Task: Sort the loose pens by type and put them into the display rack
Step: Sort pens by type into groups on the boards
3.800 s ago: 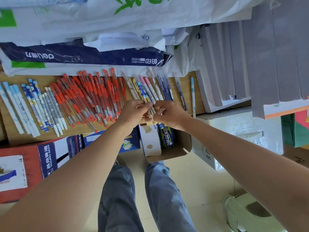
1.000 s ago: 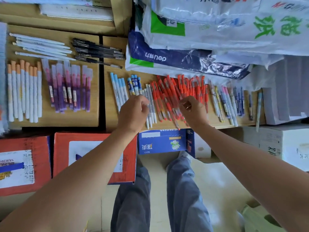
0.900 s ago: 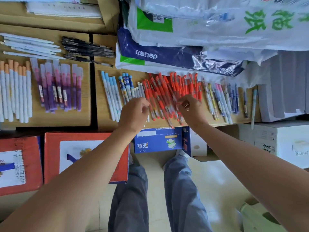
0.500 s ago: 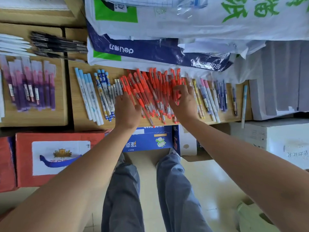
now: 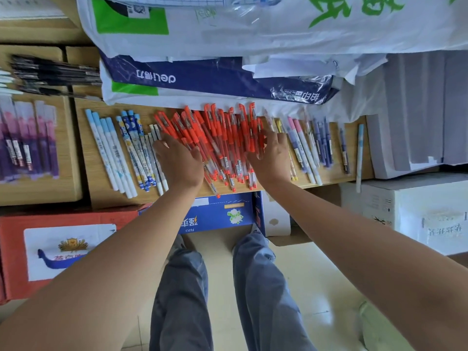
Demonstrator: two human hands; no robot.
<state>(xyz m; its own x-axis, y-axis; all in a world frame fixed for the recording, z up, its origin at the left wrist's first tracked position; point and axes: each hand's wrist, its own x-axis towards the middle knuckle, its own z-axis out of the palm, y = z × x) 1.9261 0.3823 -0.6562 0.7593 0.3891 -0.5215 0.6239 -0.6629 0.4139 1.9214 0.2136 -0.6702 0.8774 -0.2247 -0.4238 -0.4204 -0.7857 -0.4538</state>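
Pens lie in sorted groups along a wooden board [image 5: 86, 173], and the risks run across it from the left corner. Light-blue-capped pens [image 5: 109, 153] and blue patterned pens [image 5: 135, 148] sit in tidy rows near the left edge, safe unless something shoves sideways into them. Just beside them, thin white pens [image 5: 152, 140] run under the left hand [image 5: 181, 165]. That hand lies flat with fingers spread against the left flank of the red pens [image 5: 222, 143]. If it sweeps inward, I judge it may drag the white ones into the red heap and undo the sorting.

The red pens are heaped crosswise at the middle of the board, with several tips poking past its near edge. Round barrels stacked loosely will likely roll, and a squeeze from both sides could push some off that edge towards the blue box [image 5: 217, 214] below. Their caps reach the paper pack [image 5: 202, 79] at the far edge, where clips might snag.

The right hand [image 5: 272, 160], also flat with fingers splayed, rests on the heap's right flank, apart from the left with the heap between them. It covers some pastel pens [image 5: 300, 148], which could get gathered up too. Dark blue pens [image 5: 322, 143] lie apart from it. Near the right corner a lone light-blue pen [image 5: 359, 158] overhangs the near edge, and a nudge would tip it off. I cannot make out a display rack.
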